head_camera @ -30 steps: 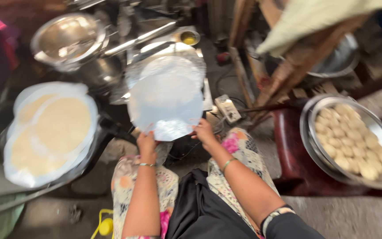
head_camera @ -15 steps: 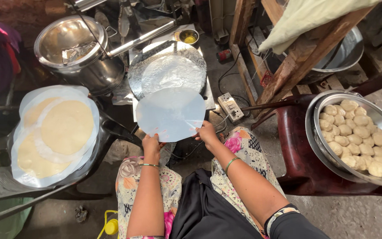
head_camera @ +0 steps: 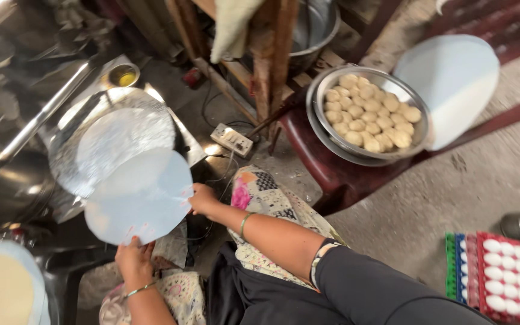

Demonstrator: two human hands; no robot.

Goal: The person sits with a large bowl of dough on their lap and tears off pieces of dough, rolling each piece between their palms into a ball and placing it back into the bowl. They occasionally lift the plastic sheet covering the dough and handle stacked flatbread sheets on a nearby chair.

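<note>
round plastic sheet (head_camera: pixel 139 201) pinched at its near edge, left hand (head_camera: pixel 132 260) grip closed on it, right hand (head_camera: pixel 203 200) likewise (over the metal press plate (head_camera: pixel 106 141))

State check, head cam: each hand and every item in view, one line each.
left hand: gripping the round plastic sheet's near edge
right hand: gripping the sheet's right edge
round plastic sheet: lifted, tilted over the press plate
press plate: uncovered, flattened dough on it
steel bowl: full of dough balls
egg tray: filled with white eggs
small oil cup: holds yellow liquid
</note>
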